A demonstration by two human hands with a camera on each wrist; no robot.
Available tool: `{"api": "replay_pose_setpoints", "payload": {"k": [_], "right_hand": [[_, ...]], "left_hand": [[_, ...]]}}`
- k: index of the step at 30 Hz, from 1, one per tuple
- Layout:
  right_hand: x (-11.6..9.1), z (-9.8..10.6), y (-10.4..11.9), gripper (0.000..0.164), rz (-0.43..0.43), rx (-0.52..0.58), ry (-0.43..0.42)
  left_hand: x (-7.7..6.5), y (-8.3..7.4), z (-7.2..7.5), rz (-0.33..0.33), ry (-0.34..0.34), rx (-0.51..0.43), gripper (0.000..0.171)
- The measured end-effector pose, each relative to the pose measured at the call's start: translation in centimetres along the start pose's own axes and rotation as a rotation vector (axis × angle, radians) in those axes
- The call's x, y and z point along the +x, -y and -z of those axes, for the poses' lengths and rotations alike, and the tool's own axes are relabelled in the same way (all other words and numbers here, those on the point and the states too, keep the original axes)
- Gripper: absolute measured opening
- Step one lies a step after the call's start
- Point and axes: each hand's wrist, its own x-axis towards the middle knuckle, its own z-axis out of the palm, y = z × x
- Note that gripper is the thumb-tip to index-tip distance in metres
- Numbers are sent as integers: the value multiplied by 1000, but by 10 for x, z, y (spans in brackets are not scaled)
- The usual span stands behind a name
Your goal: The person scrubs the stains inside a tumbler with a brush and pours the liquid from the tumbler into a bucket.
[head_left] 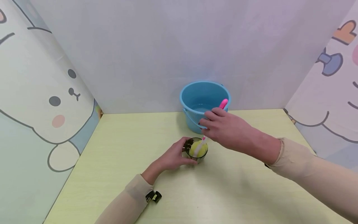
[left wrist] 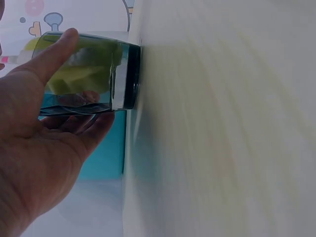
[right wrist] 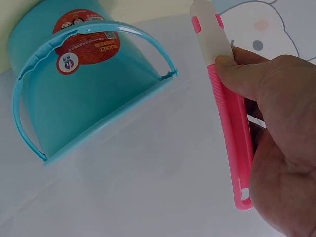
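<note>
My left hand [head_left: 175,155] grips a dark clear glass cup [left wrist: 127,74] that stands upright on the table. In the left wrist view the thumb lies along one side of the cup and the fingers curl round the other. Inside the cup sits the yellow sponge head of a sponge cup brush [head_left: 193,148], pressed against the glass walls. Above it, my right hand [head_left: 225,127] holds the brush by its pink handle [right wrist: 231,118], thumb laid near where the pink meets the white shaft. The brush slants down leftward into the cup.
Just behind the hands stands a blue bucket [head_left: 193,119], its carrying handle hanging toward me and a red label [right wrist: 89,42] on its side. The pale yellow table [head_left: 117,149] meets a white wall sheet at the back. Cartoon-printed panels [head_left: 33,93] stand on both sides.
</note>
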Motion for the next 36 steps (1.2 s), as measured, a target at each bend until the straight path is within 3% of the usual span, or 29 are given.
{"api": "replay_pose_setpoints", "payload": {"k": [11, 24, 36], "right_hand": [[-5, -5, 1, 57, -39, 39, -24], [-4, -3, 3, 65, -60, -24, 15], [-4, 0, 1, 72, -63, -93, -3]], "left_hand": [[0, -1, 0, -18, 2, -17, 85], [-1, -2, -1, 11, 7, -19, 85], [-2, -4, 0, 30, 6, -11, 87]]}}
